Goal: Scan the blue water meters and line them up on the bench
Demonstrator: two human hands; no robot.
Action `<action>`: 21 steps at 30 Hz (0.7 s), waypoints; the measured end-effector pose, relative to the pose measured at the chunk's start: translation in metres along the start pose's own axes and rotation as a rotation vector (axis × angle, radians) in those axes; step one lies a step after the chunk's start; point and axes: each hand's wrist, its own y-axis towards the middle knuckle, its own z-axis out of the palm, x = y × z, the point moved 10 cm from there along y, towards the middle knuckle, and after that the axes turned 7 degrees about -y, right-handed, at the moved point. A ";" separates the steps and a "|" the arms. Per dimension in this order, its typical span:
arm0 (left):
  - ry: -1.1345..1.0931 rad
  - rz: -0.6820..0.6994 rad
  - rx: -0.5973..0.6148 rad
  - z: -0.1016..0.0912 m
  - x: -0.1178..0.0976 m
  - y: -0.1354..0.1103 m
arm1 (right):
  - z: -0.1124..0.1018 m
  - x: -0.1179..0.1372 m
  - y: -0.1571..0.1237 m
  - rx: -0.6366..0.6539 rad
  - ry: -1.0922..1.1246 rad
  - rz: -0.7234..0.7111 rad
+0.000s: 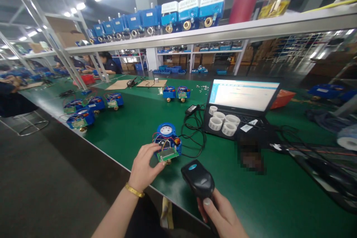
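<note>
Green workbench (131, 119), left hand (143, 169) grip pinched on blue meter (166, 142), right hand (224, 217) grip closed round black scanner (198, 179)

Left hand (143, 169): fingertips pinch the near edge of the green circuit board (167, 154), which lies on the blue water meter (166, 134).
Right hand (223, 214): grips a black barcode scanner (198, 180), whose head is just in front of the meter.
Bench (134, 119): green top, with the meter near its front edge.
Laptop (245, 96): open and lit, with white label rolls (223, 121) on its keyboard.
Cable (195, 134): black loops between the meter and the laptop.
Other meters (83, 113): clustered at the left edge.
Shelf (251, 26): carries a row of blue meters.
</note>
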 end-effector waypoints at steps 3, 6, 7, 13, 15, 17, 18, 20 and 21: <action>-0.168 -0.199 -0.046 -0.006 0.014 0.008 | 0.013 0.017 0.001 -0.021 -0.057 -0.100; -0.271 -0.331 -0.071 -0.005 0.025 0.009 | 0.027 0.031 0.005 -0.038 -0.054 -0.197; -0.288 -0.350 -0.074 -0.004 0.026 0.009 | 0.029 0.034 0.006 -0.050 -0.046 -0.218; -0.314 -0.375 -0.112 -0.004 0.027 0.004 | 0.024 0.038 0.009 -0.102 -0.124 -0.229; -0.337 -0.366 -0.139 -0.005 0.026 0.000 | 0.012 0.033 0.011 -0.102 -0.237 -0.136; -0.336 -0.344 -0.185 -0.009 0.025 -0.006 | -0.004 0.023 0.012 -0.099 -0.391 -0.010; -0.318 -0.333 -0.212 -0.012 0.026 -0.010 | -0.014 0.017 0.012 -0.108 -0.470 0.044; -0.266 -0.314 -0.265 -0.015 0.033 -0.019 | -0.034 0.007 0.010 -0.140 -0.608 0.090; -0.224 -0.297 -0.285 -0.015 0.037 -0.023 | -0.044 0.003 0.009 -0.157 -0.663 0.088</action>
